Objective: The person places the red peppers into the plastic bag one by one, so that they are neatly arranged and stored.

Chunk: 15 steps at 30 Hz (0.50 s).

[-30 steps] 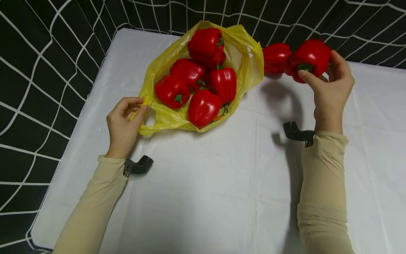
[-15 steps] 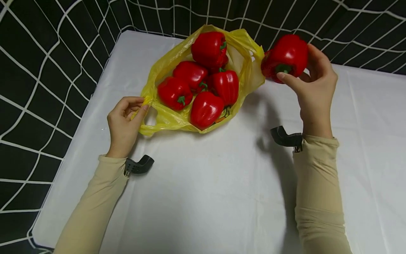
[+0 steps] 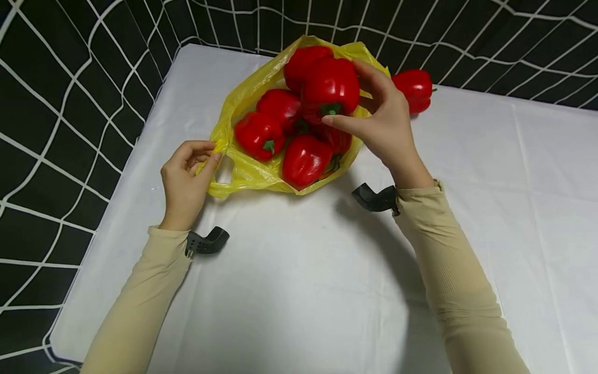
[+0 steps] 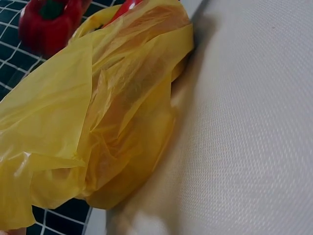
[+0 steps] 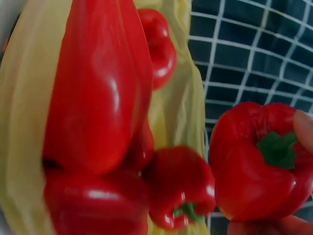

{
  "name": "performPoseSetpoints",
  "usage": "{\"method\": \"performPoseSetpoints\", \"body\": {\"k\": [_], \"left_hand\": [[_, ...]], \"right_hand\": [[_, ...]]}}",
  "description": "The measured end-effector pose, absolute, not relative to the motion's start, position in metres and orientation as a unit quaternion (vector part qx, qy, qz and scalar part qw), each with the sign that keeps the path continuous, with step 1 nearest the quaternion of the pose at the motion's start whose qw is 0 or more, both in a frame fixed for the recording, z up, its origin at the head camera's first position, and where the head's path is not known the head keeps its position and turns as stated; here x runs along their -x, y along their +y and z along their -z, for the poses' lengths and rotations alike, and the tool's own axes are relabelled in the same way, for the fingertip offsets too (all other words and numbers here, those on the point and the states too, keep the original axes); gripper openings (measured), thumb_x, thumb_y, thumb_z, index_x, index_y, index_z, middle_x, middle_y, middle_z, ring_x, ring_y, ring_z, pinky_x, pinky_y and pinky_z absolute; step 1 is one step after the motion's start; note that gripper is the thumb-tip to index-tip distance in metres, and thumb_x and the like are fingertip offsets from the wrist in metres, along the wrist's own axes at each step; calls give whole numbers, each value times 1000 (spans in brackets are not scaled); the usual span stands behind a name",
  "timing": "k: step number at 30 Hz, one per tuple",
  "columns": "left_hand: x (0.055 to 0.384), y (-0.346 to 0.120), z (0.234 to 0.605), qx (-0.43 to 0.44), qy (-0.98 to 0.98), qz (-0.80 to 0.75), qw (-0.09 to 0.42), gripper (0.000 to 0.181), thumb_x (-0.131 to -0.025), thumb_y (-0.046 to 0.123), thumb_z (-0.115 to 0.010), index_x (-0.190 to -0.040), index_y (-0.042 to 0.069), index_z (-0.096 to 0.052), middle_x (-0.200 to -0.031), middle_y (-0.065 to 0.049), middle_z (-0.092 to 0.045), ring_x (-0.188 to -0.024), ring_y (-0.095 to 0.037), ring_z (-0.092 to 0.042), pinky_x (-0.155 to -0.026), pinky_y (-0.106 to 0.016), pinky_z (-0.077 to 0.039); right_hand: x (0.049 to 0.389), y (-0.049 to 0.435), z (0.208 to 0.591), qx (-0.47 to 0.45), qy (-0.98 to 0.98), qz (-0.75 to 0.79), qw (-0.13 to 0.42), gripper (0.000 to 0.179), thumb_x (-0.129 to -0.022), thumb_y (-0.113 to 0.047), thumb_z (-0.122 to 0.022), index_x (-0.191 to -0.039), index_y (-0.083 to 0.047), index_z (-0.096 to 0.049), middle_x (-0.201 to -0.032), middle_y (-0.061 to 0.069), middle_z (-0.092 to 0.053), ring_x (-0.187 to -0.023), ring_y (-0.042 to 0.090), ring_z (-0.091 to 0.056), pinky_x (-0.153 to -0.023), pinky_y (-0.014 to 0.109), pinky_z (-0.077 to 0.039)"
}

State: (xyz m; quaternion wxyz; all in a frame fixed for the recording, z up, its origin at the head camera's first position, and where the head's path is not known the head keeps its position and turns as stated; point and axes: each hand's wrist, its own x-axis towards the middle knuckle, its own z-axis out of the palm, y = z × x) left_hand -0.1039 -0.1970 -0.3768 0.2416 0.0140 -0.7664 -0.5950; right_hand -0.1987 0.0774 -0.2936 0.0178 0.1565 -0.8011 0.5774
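My right hand (image 3: 388, 119) holds a red bell pepper (image 3: 331, 85) between thumb and fingers, above the mouth of a yellow plastic bag (image 3: 249, 174). Its green stem faces toward me; in the right wrist view the gripped pepper (image 5: 249, 171) appears beside the bag's edge. Several other red peppers lie inside the bag, among them one with a green stem (image 3: 259, 136) at the left. Small orange and dark green items (image 3: 329, 171) peek out at the bag's lower right. At the left handle, my left hand (image 3: 184, 179) pinches the plastic between thumb and fingers.
Another red bell pepper (image 3: 415, 91) lies on the white-covered table (image 3: 299, 270) just right of the bag, partly behind the right hand. White netting (image 3: 56, 109) over a dark backing borders the table at the left and back.
My right hand has carried its pepper leftward from beyond the bag's right side to over the bag, uncovering the pepper on the table. The left hand keeps its hold on the bag handle.
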Motion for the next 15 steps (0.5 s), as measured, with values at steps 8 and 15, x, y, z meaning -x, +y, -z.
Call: {"method": "performPoseSetpoints", "body": {"k": [8, 15], "left_hand": [[105, -196, 376, -16, -759, 605, 242, 18, -82, -8, -66, -99, -14, -62, -90, -15, -63, -82, -10, -59, -79, -20, -51], [104, -197, 376, -15, -759, 604, 243, 18, -83, -8, -66, -99, -13, -63, -92, -17, -63, -82, -10, -59, -80, -21, -50]], "right_hand": [[212, 51, 293, -210, -835, -503, -69, 83, -72, -15, -82, -143, -13, -39, -135, 2, -47, -114, 20, -54, -95, 34, -48], [224, 33, 293, -230, -858, -454, -74, 84, -71, -22, -83, -143, -14, -41, -134, 3, -48, -114, 17, -53, -95, 30, -47]]}}
